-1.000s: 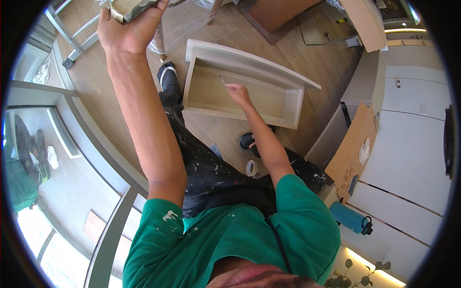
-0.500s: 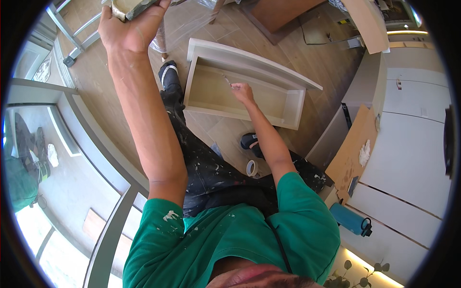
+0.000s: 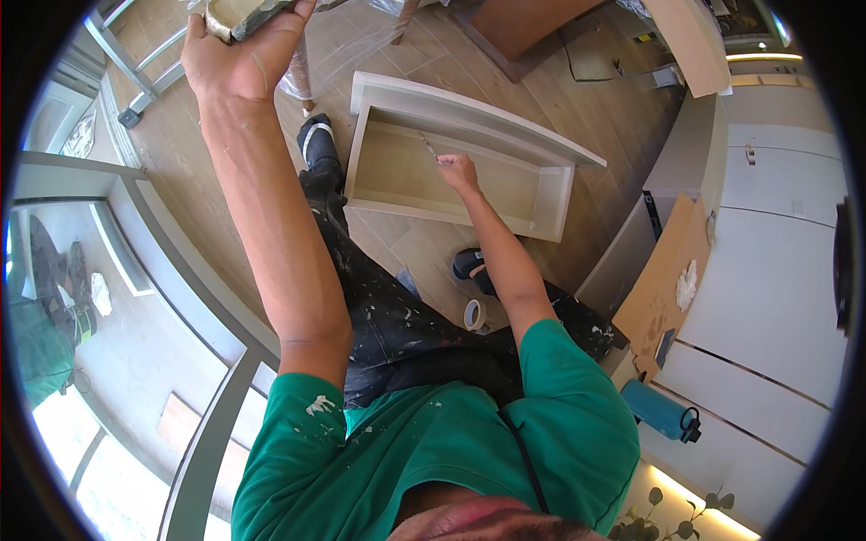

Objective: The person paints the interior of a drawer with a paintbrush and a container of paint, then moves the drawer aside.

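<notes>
The right hand [image 3: 458,171] reaches down into a pale cream, open-fronted wooden cabinet box [image 3: 456,155] and pinches a thin, narrow-bladed tool [image 3: 426,144] between thumb and fingertips, the blade pointing up and left against the box's inner back panel. The box is a long, shallow rectangle with a flat panel inside, low side walls and a wider lighter board along its far edge; its surfaces look matte and evenly coloured, slightly darker beige inside than on the rims. It lies on the wooden plank floor [image 3: 577,99], roughly in the middle of the floor area in view, its long side running from upper left to lower right. The left hand [image 3: 242,56] is raised high toward the top left, fingers curled around a small, pale, paste-smeared container [image 3: 236,14] that is partly cut off by the picture's rim. Below the box, the person's dark, paint-spattered trousers [image 3: 388,316] and two dark shoes, one [image 3: 317,144] just beside the box's left end and one [image 3: 473,267] near its front edge, stand on the floor. A roll of pale tape [image 3: 474,315] lies near the right knee. Toward the right wall stand a sheet of brown cardboard [image 3: 672,279] and a teal cylindrical bottle [image 3: 658,410], well apart from the box.
</notes>
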Available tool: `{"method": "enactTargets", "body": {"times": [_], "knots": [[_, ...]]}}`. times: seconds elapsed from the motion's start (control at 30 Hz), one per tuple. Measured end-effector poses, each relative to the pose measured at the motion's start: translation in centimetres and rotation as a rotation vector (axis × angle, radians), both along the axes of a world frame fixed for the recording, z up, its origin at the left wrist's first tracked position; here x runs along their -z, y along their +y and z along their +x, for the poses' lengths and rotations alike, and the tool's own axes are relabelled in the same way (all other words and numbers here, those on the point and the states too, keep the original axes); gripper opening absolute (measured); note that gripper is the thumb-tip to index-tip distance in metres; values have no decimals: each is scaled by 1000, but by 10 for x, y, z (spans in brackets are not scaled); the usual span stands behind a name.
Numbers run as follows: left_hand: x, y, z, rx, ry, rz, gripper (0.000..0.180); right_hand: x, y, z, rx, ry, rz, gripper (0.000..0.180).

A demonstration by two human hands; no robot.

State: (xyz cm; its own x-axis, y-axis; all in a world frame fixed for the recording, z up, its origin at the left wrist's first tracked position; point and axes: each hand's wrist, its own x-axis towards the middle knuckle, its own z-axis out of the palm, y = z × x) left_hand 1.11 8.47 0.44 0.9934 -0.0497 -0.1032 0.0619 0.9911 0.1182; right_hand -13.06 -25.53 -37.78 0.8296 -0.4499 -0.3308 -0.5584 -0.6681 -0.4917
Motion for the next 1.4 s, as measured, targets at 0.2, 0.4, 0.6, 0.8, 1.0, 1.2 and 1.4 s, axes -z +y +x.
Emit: {"method": "enactTargets", "body": {"times": [0.2, 0.4, 0.6, 0.8, 1.0, 1.2, 1.4], "knots": [[1, -1, 1, 5, 7, -11, 61, 1, -5, -2, 26, -10, 34, 35], [3, 0, 2, 11, -14, -18, 61, 0, -7, -2, 41, -25, 58, 33], [-1, -2, 1, 1, 7, -1, 61, 4, -11, -5, 67, -72, 43, 28], [2, 0, 1, 13, -10, -10, 61, 2, -12, -6, 87, -62, 79, 28], [-3, -3, 0, 3, 12, -12, 62, 5, -20, -10, 55, -85, 6, 30], [-4, -5, -1, -9, 7, 3, 62, 6, -24, -11, 87, -57, 36, 30], [-1, -5, -3, -7, -26, 5, 62, 2, -28, -13, 97, -66, 46, 26]]}}
